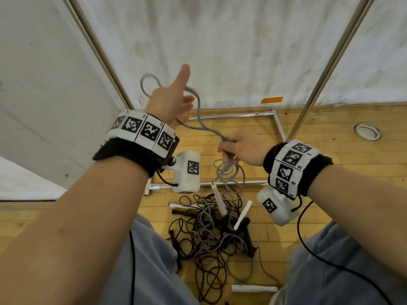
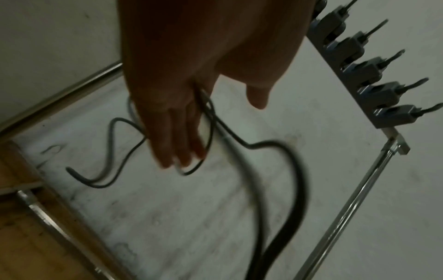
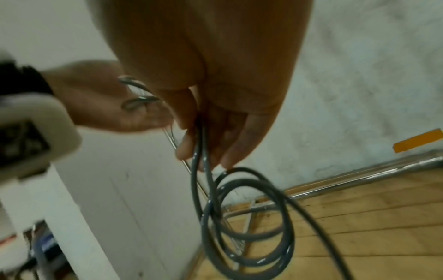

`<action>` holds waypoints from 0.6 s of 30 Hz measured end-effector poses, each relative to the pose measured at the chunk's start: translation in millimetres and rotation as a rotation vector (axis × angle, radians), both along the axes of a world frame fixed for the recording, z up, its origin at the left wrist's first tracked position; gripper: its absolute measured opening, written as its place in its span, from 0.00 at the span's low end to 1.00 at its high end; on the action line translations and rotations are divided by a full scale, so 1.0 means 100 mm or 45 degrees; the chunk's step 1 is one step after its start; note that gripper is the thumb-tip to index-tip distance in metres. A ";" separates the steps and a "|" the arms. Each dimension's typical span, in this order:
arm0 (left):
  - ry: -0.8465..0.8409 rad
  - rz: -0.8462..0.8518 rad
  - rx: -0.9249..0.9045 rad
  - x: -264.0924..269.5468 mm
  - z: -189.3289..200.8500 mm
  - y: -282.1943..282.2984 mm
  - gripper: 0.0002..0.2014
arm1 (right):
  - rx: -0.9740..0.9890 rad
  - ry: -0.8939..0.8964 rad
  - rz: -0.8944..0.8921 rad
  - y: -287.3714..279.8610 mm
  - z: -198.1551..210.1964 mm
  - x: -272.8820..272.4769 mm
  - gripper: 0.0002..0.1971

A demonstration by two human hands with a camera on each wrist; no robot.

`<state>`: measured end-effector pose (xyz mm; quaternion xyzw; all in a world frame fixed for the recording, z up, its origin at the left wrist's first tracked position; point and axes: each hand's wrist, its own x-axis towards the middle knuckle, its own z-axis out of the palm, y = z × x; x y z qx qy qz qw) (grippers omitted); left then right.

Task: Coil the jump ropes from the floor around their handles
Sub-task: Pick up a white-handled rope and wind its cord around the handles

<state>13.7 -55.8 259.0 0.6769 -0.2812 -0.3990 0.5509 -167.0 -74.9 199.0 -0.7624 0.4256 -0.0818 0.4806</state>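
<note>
Below my right hand hang several finished loops of the grey jump rope; my fingers pinch the strands where they gather, just above those loops. From that pinch the same rope climbs up and away to my left hand, which is raised and spread wide, fingers straight, thumb up. The rope runs between the left fingers and swings out in a loose open bend beyond them; I judge it draped there, not gripped.

Progress, as I judge it: early. One rope is partly gathered into loops, but nothing is wound around a handle yet. A white handle dangles under the coil, near the floor pile.

Remaining: the pile directly beneath both hands holds grey and dark ropes tangled together, with white and dark handles among them. Another white handle lies apart, nearest my legs.

Rope condition: thin, smooth, glossy, and kinked along the span between the hands.
</note>
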 end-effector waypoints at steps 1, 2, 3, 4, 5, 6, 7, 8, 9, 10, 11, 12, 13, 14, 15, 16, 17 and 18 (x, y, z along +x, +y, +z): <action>-0.059 -0.079 0.127 -0.02 -0.03 0.02 0.39 | 0.020 -0.107 -0.090 0.00 0.04 0.00 0.13; -0.083 -0.159 0.221 -0.06 -0.07 0.03 0.47 | 0.049 -0.211 -0.192 -0.01 0.07 0.00 0.13; -0.077 -0.219 0.273 -0.10 -0.10 0.05 0.52 | 0.085 -0.298 -0.293 -0.02 0.12 -0.02 0.13; -0.057 -0.252 0.298 -0.14 -0.12 0.06 0.54 | 0.133 -0.373 -0.387 -0.02 0.16 -0.03 0.13; -0.048 -0.265 0.315 -0.17 -0.13 0.07 0.54 | 0.191 -0.435 -0.469 -0.03 0.19 -0.04 0.12; -0.065 -0.282 0.340 -0.18 -0.14 0.08 0.53 | 0.261 -0.483 -0.543 -0.04 0.21 -0.05 0.12; -0.105 -0.317 0.377 -0.20 -0.15 0.08 0.51 | 0.326 -0.513 -0.602 -0.03 0.22 -0.07 0.12; -0.154 -0.371 0.411 -0.20 -0.17 0.08 0.48 | 0.381 -0.535 -0.644 -0.03 0.23 -0.07 0.11; -0.194 -0.426 0.429 -0.21 -0.19 0.08 0.45 | 0.414 -0.545 -0.666 -0.03 0.24 -0.08 0.11; -0.213 -0.462 0.435 -0.23 -0.21 0.09 0.43 | 0.430 -0.548 -0.671 -0.02 0.24 -0.08 0.11; -0.212 -0.483 0.434 -0.25 -0.22 0.09 0.43 | 0.431 -0.547 -0.661 -0.02 0.25 -0.08 0.11; -0.193 -0.495 0.419 -0.28 -0.22 0.08 0.44 | 0.424 -0.545 -0.640 -0.02 0.26 -0.08 0.10; -0.155 -0.504 0.389 -0.30 -0.22 0.08 0.44 | 0.413 -0.540 -0.612 -0.02 0.27 -0.07 0.10; -0.113 -0.520 0.350 -0.32 -0.21 0.07 0.44 | 0.400 -0.533 -0.581 -0.02 0.29 -0.06 0.10; -0.080 -0.552 0.313 -0.35 -0.21 0.08 0.43 | 0.389 -0.527 -0.556 -0.02 0.29 -0.06 0.10; -0.066 -0.603 0.281 -0.37 -0.21 0.08 0.41 | 0.385 -0.524 -0.539 -0.01 0.30 -0.05 0.11; -0.076 -0.663 0.250 -0.39 -0.21 0.08 0.39 | 0.391 -0.524 -0.532 0.00 0.30 -0.04 0.11; -0.102 -0.712 0.222 -0.41 -0.21 0.09 0.37 | 0.403 -0.520 -0.530 0.01 0.30 -0.04 0.11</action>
